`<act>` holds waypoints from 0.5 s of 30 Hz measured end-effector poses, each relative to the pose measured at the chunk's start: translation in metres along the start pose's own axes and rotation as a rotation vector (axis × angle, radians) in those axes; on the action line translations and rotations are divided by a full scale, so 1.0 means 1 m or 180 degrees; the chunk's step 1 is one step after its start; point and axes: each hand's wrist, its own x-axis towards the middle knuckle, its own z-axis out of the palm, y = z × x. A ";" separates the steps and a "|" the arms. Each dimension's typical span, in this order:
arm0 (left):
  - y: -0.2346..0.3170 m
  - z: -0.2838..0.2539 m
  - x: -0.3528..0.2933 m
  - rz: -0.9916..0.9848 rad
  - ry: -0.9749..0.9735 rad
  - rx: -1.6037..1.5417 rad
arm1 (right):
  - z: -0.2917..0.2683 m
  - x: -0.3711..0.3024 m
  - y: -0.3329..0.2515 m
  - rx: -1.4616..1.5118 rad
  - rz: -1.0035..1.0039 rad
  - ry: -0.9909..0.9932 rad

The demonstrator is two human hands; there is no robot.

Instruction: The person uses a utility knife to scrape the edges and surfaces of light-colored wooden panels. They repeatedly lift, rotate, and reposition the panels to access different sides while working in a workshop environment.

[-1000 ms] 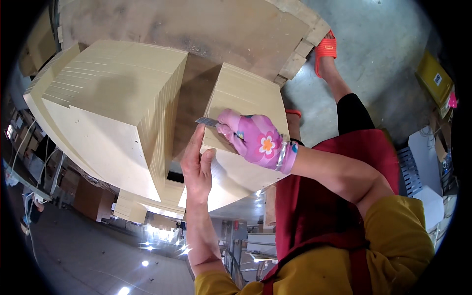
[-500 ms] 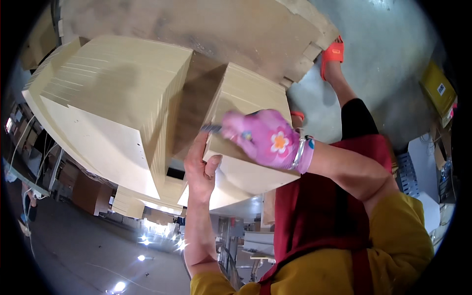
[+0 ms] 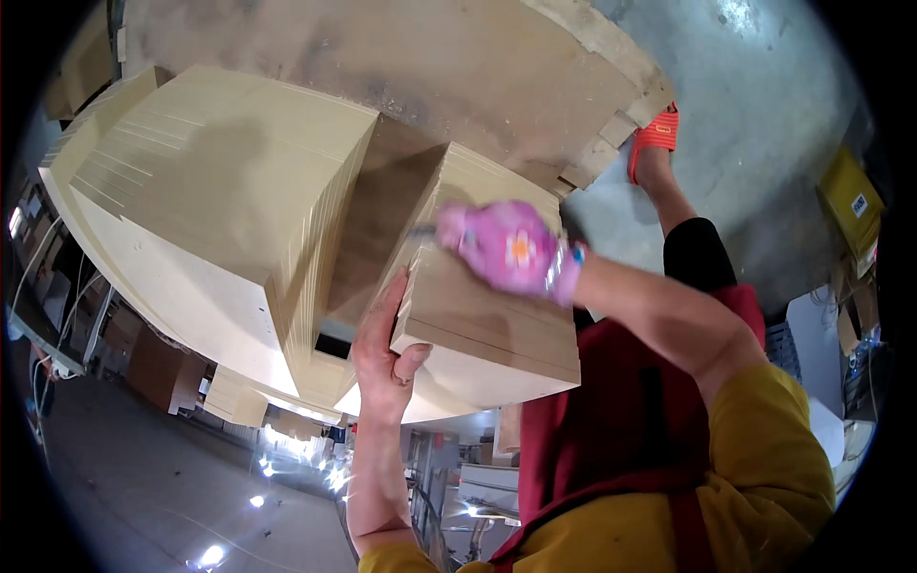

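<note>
Two hands [image 3: 382, 365] [image 3: 511, 250], one blurred blade [image 3: 421, 230]

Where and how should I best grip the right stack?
Likely hold the right stack at its near left corner, coming from the left: the gap beside it leaves finger room, and the left hand rests against that corner.

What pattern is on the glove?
A white flower with an orange centre on the pink glove; head view.
</note>
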 end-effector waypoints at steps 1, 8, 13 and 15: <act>0.003 0.001 0.003 -0.0061 0.0032 -0.0013 | -0.005 0.014 0.014 0.0064 0.0082 0.0085; -0.001 0.003 0.000 -0.0292 0.0121 0.0198 | 0.000 0.017 0.009 0.0034 -0.0124 -0.0088; 0.006 0.007 0.003 -0.0260 0.0235 0.0029 | -0.003 0.027 0.022 -0.0002 -0.0412 -0.0064; -0.001 0.008 0.000 -0.0289 0.0378 0.0015 | 0.005 0.031 0.027 0.0021 -0.0346 -0.0206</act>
